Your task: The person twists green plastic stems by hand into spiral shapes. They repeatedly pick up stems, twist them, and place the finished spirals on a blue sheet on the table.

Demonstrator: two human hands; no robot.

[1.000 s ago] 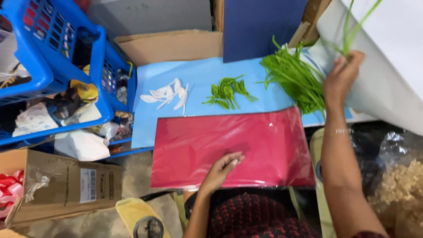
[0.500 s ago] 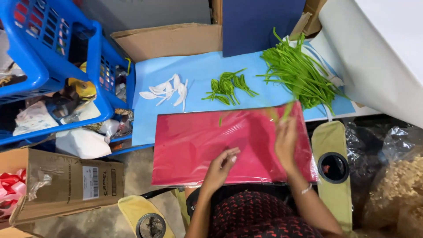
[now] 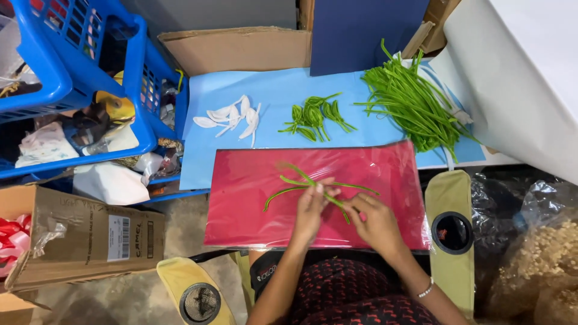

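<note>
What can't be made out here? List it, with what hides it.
Head view only:
- Green stems: how they join is covered by the left hand and right hand.
- Blue basket: contents jumbled; frame edge cuts it.
- Pale beige heap: cut off by the edge.

Surface: a light blue sheet [image 3: 283, 90] covered the work area at upper centre.
Near edge: a red plastic-wrapped sheet [image 3: 253, 210] lay at centre frame, overlapping the blue one.
Upper left of blue: white petal pieces [image 3: 232, 117].
Upper centre: short green leaf pieces [image 3: 313, 114].
Upper right: a heap of long green stems [image 3: 412, 105].
</note>
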